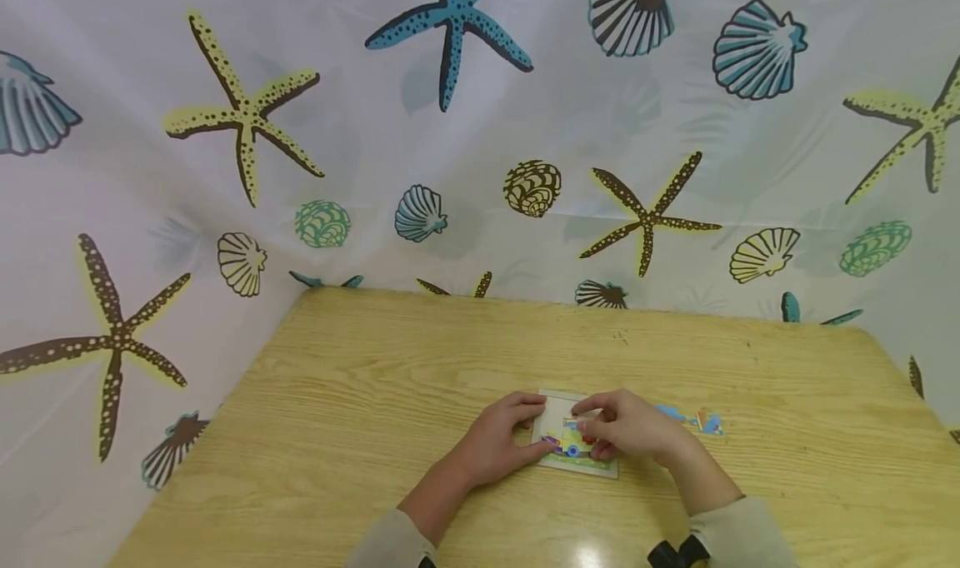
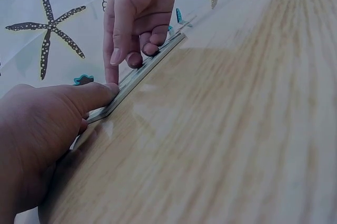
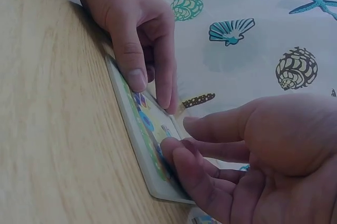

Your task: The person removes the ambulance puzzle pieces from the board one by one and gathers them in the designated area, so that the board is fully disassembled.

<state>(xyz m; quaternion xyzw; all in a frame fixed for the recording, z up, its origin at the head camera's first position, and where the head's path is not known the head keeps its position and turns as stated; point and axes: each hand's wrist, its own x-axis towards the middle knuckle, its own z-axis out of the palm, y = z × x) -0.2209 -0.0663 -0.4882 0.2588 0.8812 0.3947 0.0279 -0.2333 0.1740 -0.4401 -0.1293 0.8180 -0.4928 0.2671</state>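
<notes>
A small picture puzzle board with a pale border lies on the wooden table, showing a coloured vehicle with a blue wheel. My left hand holds its left side, thumb on the near part of the board and fingers at the far left corner. Above the right half hovers my right hand, its fingertips low over the picture. In the left wrist view one finger of that right hand points straight down to the board and the others curl loosely. No piece shows between its fingers in the right wrist view.
Loose blue and orange puzzle pieces lie on the table right of the board, partly behind the right hand. A white cloth printed with starfish and shells hangs along the table's back and sides.
</notes>
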